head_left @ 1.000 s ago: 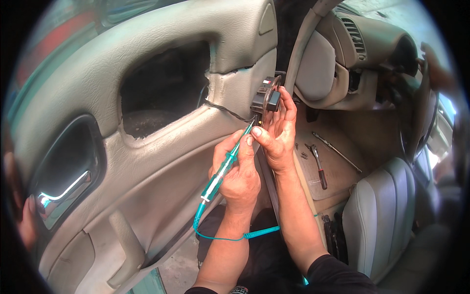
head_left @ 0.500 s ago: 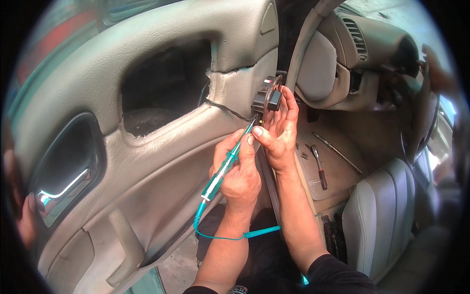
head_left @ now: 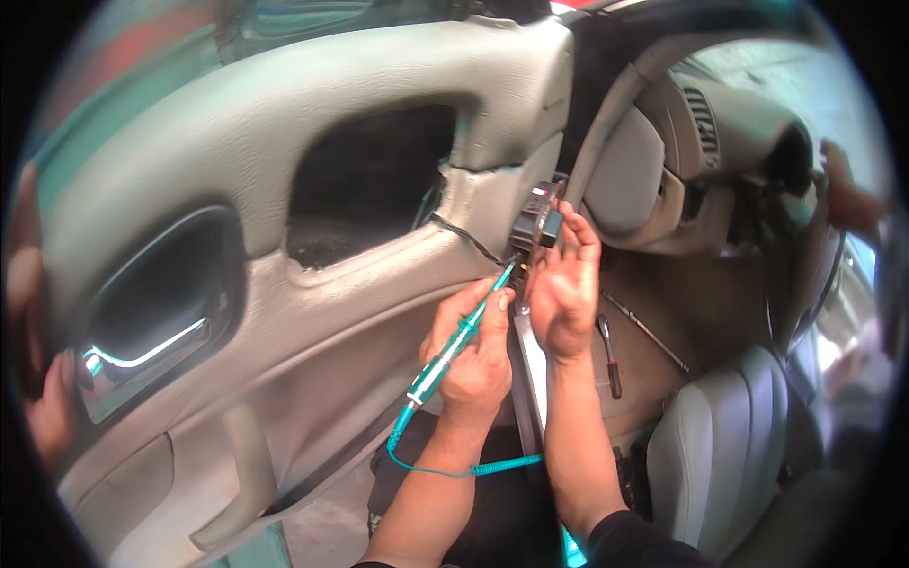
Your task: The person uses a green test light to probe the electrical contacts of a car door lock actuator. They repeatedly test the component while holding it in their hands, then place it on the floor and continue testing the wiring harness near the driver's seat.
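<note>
My left hand (head_left: 471, 358) is closed in a pinch round a teal circuit test probe (head_left: 443, 358), which slants up to the right. A thin coiled teal cord (head_left: 507, 465) trails from its lower end. Its tip meets, or nearly meets, the lower end of a black electrical switch block (head_left: 535, 225) by the door's edge. Dark wires (head_left: 468, 234) run to that block from a cutout in the door panel. My right hand (head_left: 565, 301) is raised behind and beside the block, fingers curled against it and steadying it. The exact contact points are partly hidden.
The beige door panel (head_left: 360, 312) has a rough-edged opening (head_left: 365, 189) and a chrome inner handle (head_left: 151, 350). A ratchet (head_left: 611, 358) and a long metal bar (head_left: 646, 331) lie on the car floor before the seat (head_left: 724, 445). Another person's fingers (head_left: 52, 407) show at the left edge.
The view has shifted, so the door, switch block and both hands appear farther right and lower. My right thumb has drawn back from the probe tip. The left hand keeps its hold.
</note>
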The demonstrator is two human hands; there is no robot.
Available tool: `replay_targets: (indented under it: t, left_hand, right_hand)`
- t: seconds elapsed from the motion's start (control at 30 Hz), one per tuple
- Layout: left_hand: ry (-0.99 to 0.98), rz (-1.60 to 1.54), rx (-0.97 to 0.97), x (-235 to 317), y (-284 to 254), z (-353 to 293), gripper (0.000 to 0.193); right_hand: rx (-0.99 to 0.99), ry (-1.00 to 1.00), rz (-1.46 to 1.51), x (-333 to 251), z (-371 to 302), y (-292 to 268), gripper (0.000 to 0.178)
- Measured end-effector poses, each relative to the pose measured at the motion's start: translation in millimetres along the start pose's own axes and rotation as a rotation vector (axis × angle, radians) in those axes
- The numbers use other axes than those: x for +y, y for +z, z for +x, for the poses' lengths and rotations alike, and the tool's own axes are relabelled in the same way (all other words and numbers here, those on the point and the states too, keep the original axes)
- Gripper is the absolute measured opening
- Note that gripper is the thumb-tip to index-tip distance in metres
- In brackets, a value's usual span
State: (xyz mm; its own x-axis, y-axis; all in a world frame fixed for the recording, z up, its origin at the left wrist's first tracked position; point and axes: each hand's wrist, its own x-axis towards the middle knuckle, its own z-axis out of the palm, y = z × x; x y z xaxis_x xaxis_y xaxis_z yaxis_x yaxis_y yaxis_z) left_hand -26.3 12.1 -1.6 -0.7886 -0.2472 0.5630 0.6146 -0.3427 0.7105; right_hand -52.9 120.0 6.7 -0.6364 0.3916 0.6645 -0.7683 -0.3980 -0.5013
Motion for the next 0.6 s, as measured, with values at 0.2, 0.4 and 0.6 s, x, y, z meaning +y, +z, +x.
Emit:
replay_targets:
  t: [0.2, 0.4, 0.6]
  left_hand:
    - [0.145, -0.092, -0.1, 8.3, 0.3, 1.7, 0.018]
    - [0.291, 0.004, -0.178, 14.3, -4.2, 8.9, 0.017]
    - [0.424, 0.085, -0.212, 24.7, -7.6, 4.4, 0.03]
  right_hand:
    - [0.36, 0.198, 0.105, -33.0, 43.1, 20.7, 0.06]
    - [0.111, 0.368, 0.274, -35.7, 62.8, 26.8, 0.052]
    - [-0.085, 0.406, 0.521, -20.7, 71.4, 8.2, 0.049]
